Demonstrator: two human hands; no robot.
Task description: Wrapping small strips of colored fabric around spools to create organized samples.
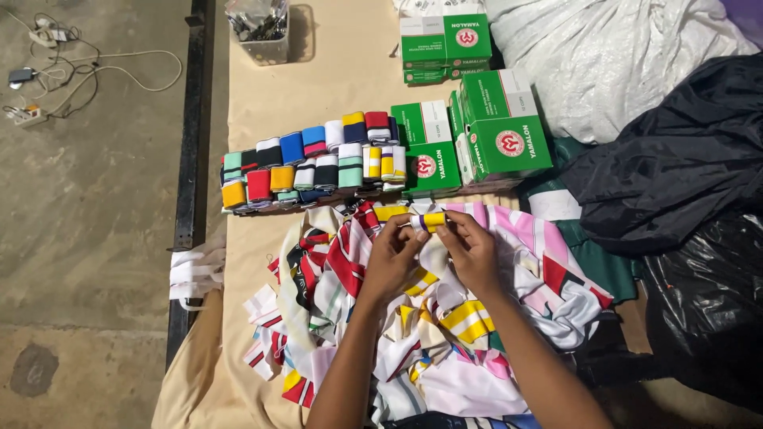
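Both my hands meet over a heap of striped fabric strips (pixel 413 334). My left hand (pixel 392 256) and my right hand (pixel 470 248) pinch the two ends of a small roll of white and yellow striped fabric (pixel 430 220) between their fingertips. Just beyond it, two rows of finished rolled strips (pixel 310 163) in many colours stand side by side on the beige cloth-covered table (pixel 334 71).
Green and white cardboard boxes (pixel 477 131) are stacked at the back right. A clear plastic tub (pixel 261 32) stands at the far edge. White and black plastic bags (pixel 683 159) lie at the right. A black metal rail (pixel 191 127) borders the table's left; cables lie on the concrete floor (pixel 79 199).
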